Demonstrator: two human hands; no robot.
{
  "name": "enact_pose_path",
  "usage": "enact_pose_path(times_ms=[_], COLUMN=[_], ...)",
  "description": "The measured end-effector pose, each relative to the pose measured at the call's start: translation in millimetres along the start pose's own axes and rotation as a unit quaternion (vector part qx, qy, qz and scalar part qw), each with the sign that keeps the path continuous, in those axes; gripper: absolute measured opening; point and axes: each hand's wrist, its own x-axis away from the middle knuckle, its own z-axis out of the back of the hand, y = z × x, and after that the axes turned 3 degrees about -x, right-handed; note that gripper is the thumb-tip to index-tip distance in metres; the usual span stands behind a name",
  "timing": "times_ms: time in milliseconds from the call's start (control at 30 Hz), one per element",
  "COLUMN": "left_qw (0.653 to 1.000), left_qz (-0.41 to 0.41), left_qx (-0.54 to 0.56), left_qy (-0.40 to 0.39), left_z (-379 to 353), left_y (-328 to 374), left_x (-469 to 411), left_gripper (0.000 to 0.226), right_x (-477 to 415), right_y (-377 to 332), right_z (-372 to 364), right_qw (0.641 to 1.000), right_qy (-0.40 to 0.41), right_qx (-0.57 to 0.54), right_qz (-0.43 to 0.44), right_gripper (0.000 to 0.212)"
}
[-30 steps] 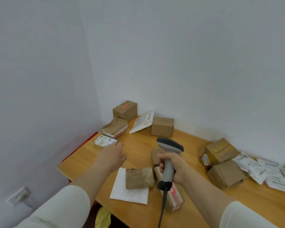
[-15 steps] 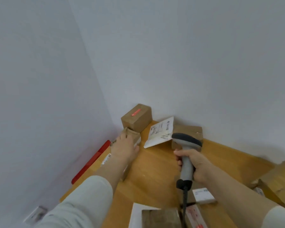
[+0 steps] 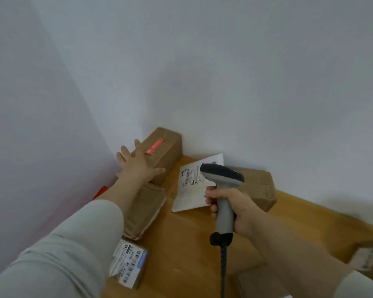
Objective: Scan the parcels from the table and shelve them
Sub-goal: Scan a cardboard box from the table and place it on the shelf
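Corner box (image 3: 166, 147) with a red strip is sitting directly under the left hand (image 3: 136, 166), at the far corner of the counter (image 3: 181, 244). The left hand is lying flat across the box's near top edge, fingers straight and splayed, gripping nothing. Left arm is reaching forward, extended.

Paper-wrapped parcel (image 3: 144, 209) is lying beneath that forearm. Small labelled box (image 3: 129, 261) is sitting nearer the body, beside the left sleeve.

The right hand (image 3: 235, 209) is clenching round the grey scanner (image 3: 223, 183) handle, with the head pointing forward-left and the cable hanging below. White mailer (image 3: 187, 190) is lying between the two hands, partly behind the scanner head. Brown box (image 3: 261, 188) is sitting just beyond the right hand.
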Motion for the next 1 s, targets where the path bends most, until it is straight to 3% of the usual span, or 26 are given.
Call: enact_pose_path(times_ms=[67,200,367,533,633,700,800,867,933,1000], left_qw=[1.0,0.999,0.997,0.996,0.989,0.951,0.793,0.71,0.67,0.661], left_qz=[-0.002,-0.034,-0.073,-0.063,-0.032,0.001,0.092,0.108,0.095,0.074], left_qx=[-0.012,-0.001,-0.004,0.022,0.141,0.306,0.589,0.671,0.698,0.695], left_qy=[-0.014,-0.007,-0.015,-0.063,-0.041,-0.051,-0.124,-0.185,-0.233,-0.274], left_z=[-0.5,-6.8,-28.9,-45.1,-44.6,-34.7,-16.5,-4.1,1.6,5.2], left_y=[-2.6,-1.6,14.7,24.8,26.9,32.6,44.7,49.5,47.6,42.6], left_x=[-10.4,0.1,55.1,120.3,157.1,186.0,239.0,281.1,318.9,350.6], left_gripper=[0.116,0.085,0.088,0.086,0.083,0.083,0.065,0.048,0.053,0.06], right_x=[-5.1,-7.4,5.1,37.7,66.5,87.4,120.6,140.0,160.3,180.8], right_y=[1.1,4.7,9.6,12.8,15.7,16.9,20.8,23.7,26.6,31.8], right_z=[0.9,11.6,32.0,59.2,84.9,102.6,121.0,128.0,131.0,129.6], right_qw=[1.0,1.0,0.999,0.999,0.999,0.999,0.996,0.993,0.99,0.989], right_qy=[0.001,0.016,0.033,0.027,0.023,0.01,-0.004,-0.003,-0.011,-0.045], right_qx=[-0.002,0.0,-0.012,-0.029,-0.033,-0.042,-0.066,-0.092,-0.115,-0.116], right_qz=[-0.006,-0.011,-0.002,0.006,0.021,0.032,0.055,0.072,0.08,0.084], right_gripper=[0.027,0.024,0.018,0.008,0.01,0.011,0.018,0.028,0.04,0.049])
